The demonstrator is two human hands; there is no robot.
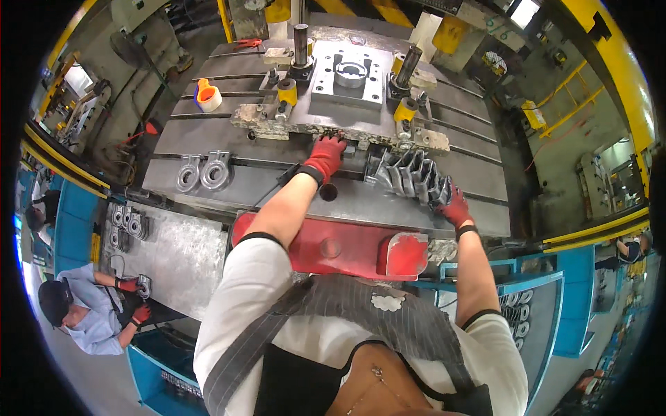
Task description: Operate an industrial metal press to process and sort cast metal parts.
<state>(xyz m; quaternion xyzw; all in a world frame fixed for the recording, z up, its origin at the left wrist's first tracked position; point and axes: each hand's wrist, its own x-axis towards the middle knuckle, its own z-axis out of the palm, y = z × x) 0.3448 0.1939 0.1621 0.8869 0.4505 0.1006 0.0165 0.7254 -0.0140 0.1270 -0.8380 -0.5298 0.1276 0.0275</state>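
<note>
My left hand [325,161], in a red glove, reaches to the front edge of the press die [347,100], its fingers stretched forward and apart. Beside its fingertips is a small dark block [351,148]. My right hand [454,206], also gloved in red, grips the right end of a row of grey metal parts [409,175] standing on edge on the slotted press table. A round ring-shaped insert [351,72] sits in the die's bright plate. Two flat metal parts with ring ends [216,170] lie on the table to the left.
A roll of tape [208,98] lies at the table's left. Guide posts [300,46] and yellow collars [287,91] rise around the die. A red casing [333,246] runs along the near edge. At lower left, a co-worker [90,312] handles a metal part beside a side table [173,256].
</note>
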